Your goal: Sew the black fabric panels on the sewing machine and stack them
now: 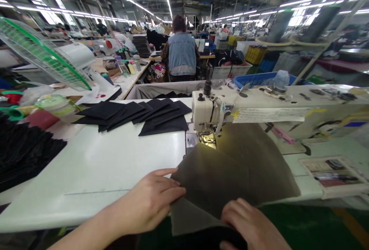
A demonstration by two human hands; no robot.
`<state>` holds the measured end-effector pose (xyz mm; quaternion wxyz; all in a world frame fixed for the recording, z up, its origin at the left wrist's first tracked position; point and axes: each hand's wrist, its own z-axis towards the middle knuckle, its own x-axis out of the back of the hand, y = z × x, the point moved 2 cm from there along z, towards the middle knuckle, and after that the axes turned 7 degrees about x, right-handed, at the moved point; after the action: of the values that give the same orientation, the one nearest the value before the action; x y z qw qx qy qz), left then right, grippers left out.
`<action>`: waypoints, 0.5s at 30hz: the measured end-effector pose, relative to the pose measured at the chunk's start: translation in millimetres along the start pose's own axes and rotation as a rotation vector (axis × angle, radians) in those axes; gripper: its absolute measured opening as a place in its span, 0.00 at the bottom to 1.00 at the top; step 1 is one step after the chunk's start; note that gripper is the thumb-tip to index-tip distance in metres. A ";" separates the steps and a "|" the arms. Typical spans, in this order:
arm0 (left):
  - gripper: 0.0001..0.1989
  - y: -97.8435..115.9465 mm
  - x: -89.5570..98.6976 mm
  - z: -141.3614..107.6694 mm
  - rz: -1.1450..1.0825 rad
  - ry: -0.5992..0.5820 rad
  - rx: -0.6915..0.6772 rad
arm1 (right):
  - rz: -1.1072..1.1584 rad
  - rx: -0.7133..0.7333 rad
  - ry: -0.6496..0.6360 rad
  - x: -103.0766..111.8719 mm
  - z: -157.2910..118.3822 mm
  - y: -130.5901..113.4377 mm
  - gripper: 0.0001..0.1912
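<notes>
A large dark grey-brown fabric piece (219, 177) lies under the sewing machine head (206, 111), one corner near the lit needle area. My left hand (152, 200) pinches its left edge between thumb and fingers. Lower right, my right hand (248, 223) has its fingers curled round the near edge, where the cloth is folded over and a black layer shows beneath. Flat black fabric pieces (161, 113) overlap in a row on the white table (115, 165), left of the machine.
At the left are a white and green fan (57, 56) and a heap of black cloth (23, 150). A tray of small tools (334, 173) sits at the right. Beyond the machine stands a blue basket (253, 79); a person in a denim vest (181, 54) sits ahead.
</notes>
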<state>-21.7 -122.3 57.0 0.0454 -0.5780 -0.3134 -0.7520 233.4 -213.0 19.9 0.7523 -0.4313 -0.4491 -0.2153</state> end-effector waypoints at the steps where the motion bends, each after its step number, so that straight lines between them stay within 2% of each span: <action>1: 0.20 -1.3 6.9 -9.5 -0.004 -0.010 0.064 | 0.055 -0.045 -0.031 0.9 1.2 1.3 0.14; 3: 0.16 -4.0 18.1 -25.4 -0.069 -0.062 0.198 | 0.234 -0.141 -0.042 2.1 7.8 3.1 0.13; 5: 0.14 -9.8 22.9 -34.4 -0.166 -0.090 0.361 | 0.474 -0.246 0.024 0.7 19.3 5.9 0.09; 7: 0.17 -19.3 20.7 -34.8 -0.241 -0.024 0.544 | 0.660 -0.372 0.149 -5.6 33.1 11.9 0.06; 8: 0.19 -24.8 17.3 -32.0 -0.268 0.041 0.628 | 0.701 -0.426 0.223 -10.7 40.1 15.8 0.08; 11: 0.20 -40.0 1.0 -15.3 -0.389 0.194 0.780 | 0.642 -0.493 0.398 -31.0 58.6 27.7 0.16; 15: 0.20 -54.4 -14.6 2.7 -0.497 0.191 0.848 | 0.523 -0.489 0.523 -54.4 73.6 36.0 0.27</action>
<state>-38.1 -81.6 21.5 0.1242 -0.3451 -0.7144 -0.5959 195.5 -135.2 -26.8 0.7456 -0.6267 -0.0553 -0.2198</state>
